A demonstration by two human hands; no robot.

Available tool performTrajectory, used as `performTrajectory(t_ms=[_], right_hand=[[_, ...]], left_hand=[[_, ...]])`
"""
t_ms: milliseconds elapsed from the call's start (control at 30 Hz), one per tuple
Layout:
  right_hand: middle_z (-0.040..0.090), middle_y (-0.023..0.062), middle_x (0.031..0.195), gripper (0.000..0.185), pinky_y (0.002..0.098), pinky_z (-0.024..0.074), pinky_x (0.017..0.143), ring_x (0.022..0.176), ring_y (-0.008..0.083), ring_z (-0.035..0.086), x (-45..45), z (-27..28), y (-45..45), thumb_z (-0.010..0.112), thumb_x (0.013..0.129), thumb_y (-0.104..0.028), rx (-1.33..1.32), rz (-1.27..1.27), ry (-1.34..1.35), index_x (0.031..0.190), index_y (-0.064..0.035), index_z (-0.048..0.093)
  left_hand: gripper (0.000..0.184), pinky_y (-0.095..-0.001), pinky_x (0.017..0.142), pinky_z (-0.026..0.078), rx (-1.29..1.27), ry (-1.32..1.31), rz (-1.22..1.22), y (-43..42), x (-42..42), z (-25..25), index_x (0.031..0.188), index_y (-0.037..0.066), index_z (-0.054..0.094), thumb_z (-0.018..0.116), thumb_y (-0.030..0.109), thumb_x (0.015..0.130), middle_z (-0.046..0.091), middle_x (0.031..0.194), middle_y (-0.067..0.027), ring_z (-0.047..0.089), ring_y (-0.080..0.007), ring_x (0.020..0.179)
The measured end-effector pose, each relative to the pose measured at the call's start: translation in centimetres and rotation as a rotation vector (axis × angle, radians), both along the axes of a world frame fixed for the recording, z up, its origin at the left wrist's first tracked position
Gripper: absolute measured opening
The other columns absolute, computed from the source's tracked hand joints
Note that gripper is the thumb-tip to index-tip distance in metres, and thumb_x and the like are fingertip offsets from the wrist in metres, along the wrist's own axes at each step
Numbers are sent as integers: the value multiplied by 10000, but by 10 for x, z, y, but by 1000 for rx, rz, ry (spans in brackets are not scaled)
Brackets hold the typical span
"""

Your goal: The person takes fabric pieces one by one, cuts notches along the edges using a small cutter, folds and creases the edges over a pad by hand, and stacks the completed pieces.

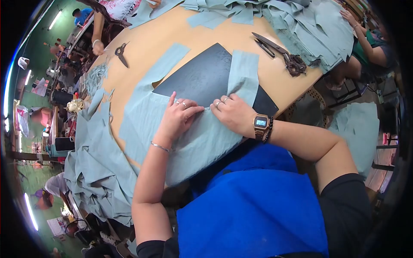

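A pale grey-green fabric piece [193, 152] with two long strips reaching away from me lies over a dark flat board [200, 71] at the table's near edge. My left hand [180, 114] pinches the fabric's inner edge between thumb and forefinger. Just right of it, my right hand [232, 112] grips the same edge, its fingers curled down onto the cloth. The two hands almost meet, with a short bit of the edge, perhaps a small tag, showing between them. A watch [260, 124] sits on my right wrist.
Large scissors [279, 51] with wrapped handles and a narrow dark tool [264, 48] lie at the far right. Small scissors [121, 54] rest at the left. Fabric heaps [309, 30] cover the back right; more cloth [97, 172] hangs at the left. Other people's arms reach in from both sides.
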State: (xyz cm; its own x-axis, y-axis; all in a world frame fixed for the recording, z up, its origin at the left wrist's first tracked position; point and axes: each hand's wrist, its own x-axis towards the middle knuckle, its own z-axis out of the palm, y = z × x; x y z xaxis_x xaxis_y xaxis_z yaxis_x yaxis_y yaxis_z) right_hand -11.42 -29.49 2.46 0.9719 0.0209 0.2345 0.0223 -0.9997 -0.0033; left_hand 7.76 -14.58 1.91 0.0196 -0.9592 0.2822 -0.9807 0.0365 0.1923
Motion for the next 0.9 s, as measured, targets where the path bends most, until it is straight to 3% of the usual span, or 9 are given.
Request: performTrajectory(t_ms=[267, 467, 567, 900], right_hand=[[613, 122, 1106, 364, 369, 506, 787, 1006, 258, 604, 7, -7, 4, 515, 871, -122, 63, 28, -37, 1218, -47, 594], [621, 106, 1190, 318, 380, 543, 759, 1073, 256, 597, 14, -4, 7, 534, 882, -127, 104, -11, 2, 1188, -63, 589], [607, 119, 1130, 403, 360, 541, 765, 1006, 265, 607, 17, 3, 7, 516, 871, -102, 137, -22, 56, 1271, -92, 568], [592, 162, 1166, 545, 417, 554, 718, 1008, 304, 613, 43, 13, 16, 505, 881, -82, 117, -90, 215, 1406, -229, 491]], left_hand=[[266, -511, 1140, 296, -30, -56, 24, 10, 31, -2, 949, 254, 726, 723, 61, 766, 683, 967, 72, 646, -152, 960], [252, -516, 1134, 305, -81, -6, 71, 14, 40, -8, 931, 243, 735, 719, 46, 776, 690, 961, 80, 649, -146, 973], [254, -522, 1131, 309, -109, 13, 88, 14, 40, -12, 949, 236, 741, 717, 48, 779, 688, 976, 75, 645, -153, 991], [209, -553, 1125, 315, -122, -13, 138, 16, 39, -16, 969, 259, 739, 707, 115, 821, 679, 996, 76, 636, -157, 1011]])
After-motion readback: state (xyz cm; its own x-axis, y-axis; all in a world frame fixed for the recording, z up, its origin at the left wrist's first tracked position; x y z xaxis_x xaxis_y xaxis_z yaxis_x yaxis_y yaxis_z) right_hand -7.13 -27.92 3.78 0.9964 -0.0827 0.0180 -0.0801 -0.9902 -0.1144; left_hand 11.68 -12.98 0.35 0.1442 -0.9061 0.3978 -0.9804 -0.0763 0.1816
